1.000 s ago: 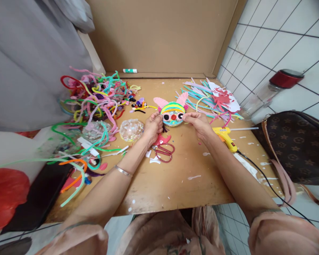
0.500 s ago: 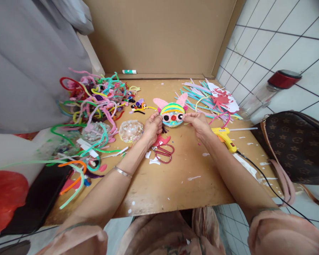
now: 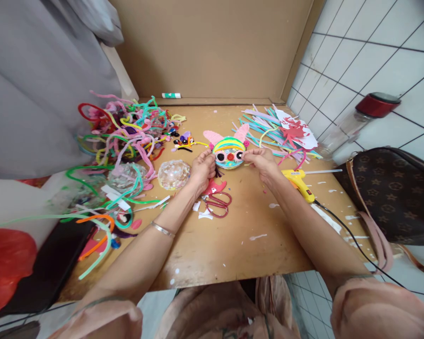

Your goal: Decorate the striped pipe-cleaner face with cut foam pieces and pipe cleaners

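Observation:
A small craft animal face (image 3: 229, 163) with pink ears, black eyes on pink rounds, a red nose and green and yellow bands faces me at the middle of the table. My left hand (image 3: 204, 168) is closed on its left edge. My right hand (image 3: 262, 162) is closed in a pinch at the right eye (image 3: 239, 156), fingertips touching that side of the face. A tiny white spot shows on this eye; whether the fingers also hold a small piece is unclear. Red-handled scissors (image 3: 219, 204) and a red cut-out shape (image 3: 215, 187) lie just below my left hand.
Tangled pipe cleaners (image 3: 127, 127) heap at the left, near a clear decorated dome (image 3: 174, 174). Right of the face lie straight pipe cleaners (image 3: 265, 127), a yellow glue gun (image 3: 301, 184) with a cord, a red-lidded bottle (image 3: 360, 122) and a brown bag (image 3: 392, 195). A glue stick (image 3: 171, 95) lies at the back.
Both hands stay in place on the animal face. My right fingertips have shifted very slightly at the right eye, where the white spot shows more clearly.

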The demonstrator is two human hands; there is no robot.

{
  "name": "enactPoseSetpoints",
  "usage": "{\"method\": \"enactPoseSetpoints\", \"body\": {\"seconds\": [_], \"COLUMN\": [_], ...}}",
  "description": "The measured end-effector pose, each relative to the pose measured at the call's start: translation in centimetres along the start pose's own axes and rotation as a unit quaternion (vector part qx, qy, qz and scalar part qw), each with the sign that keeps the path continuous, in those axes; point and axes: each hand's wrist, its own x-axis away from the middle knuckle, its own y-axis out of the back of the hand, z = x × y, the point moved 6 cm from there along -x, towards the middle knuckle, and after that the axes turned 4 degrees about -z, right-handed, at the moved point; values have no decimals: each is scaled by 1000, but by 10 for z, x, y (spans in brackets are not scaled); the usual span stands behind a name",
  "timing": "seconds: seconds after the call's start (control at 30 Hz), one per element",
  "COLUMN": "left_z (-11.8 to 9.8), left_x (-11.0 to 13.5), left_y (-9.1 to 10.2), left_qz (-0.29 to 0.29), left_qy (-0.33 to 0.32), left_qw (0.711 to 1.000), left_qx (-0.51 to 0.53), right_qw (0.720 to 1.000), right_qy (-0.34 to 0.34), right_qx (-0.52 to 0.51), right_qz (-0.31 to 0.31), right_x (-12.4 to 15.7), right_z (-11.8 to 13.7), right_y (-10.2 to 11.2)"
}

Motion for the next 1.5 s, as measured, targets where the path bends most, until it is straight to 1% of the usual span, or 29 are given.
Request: {"method": "enactPoseSetpoints", "body": {"seconds": [0.27,0.4,0.63,0.83,1.07,1.3,1.5], "left_z": [0,0,0,0,0,0,-1], "left_x": [0,-1,0,2,2,2,2], "left_y": [0,1,1,0,0,-1,-1], "left_qz": [6,3,0,-6,-4,-6,-10], "left_qy": [-7,-6,-8,-10,-11,-11,-10], "left_qw": [1000,1000,1000,1000,1000,1000,1000], "left_qx": [-3,-4,-7,-8,-2,-8,-5], "right_qw": [1000,1000,999,998,1000,999,999], "right_qy": [16,25,24,41,4,4,-10], "right_qx": [7,0,18,28,-7,10,-5], "right_qz": [-3,-8,-20,-25,-27,-39,-47], "right_x": [2,5,6,5,9,6,8], "right_z": [4,5,8,10,10,8,8], "right_y": [0,1,4,3,-1,-1,-2]}}
